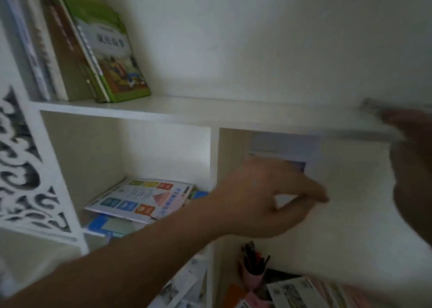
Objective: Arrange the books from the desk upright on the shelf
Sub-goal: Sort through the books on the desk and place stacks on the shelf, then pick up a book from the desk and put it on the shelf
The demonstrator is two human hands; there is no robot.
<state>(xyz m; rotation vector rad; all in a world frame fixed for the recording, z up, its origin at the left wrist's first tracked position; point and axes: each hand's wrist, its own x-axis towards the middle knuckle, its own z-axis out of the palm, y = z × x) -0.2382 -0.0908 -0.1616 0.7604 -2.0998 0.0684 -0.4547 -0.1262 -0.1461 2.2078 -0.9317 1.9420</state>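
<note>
A large white book [355,190] with a bluish picture near its top left is held in front of the lower right compartment, blurred by motion. My left hand [268,197] reaches in from the lower left and pinches the book's left edge between thumb and fingers. My right hand [413,148], also blurred, grips the book's right side at the frame's right edge. On the upper shelf board [187,111], several books lean at the far left, with a green picture book [109,50] outermost.
Flat books [140,200] lie stacked in the lower left compartment. A white divider [214,158] separates the two lower compartments. A carved white side panel [21,167] stands at left. Below are a pink pen cup [253,275] and loose booklets [294,293].
</note>
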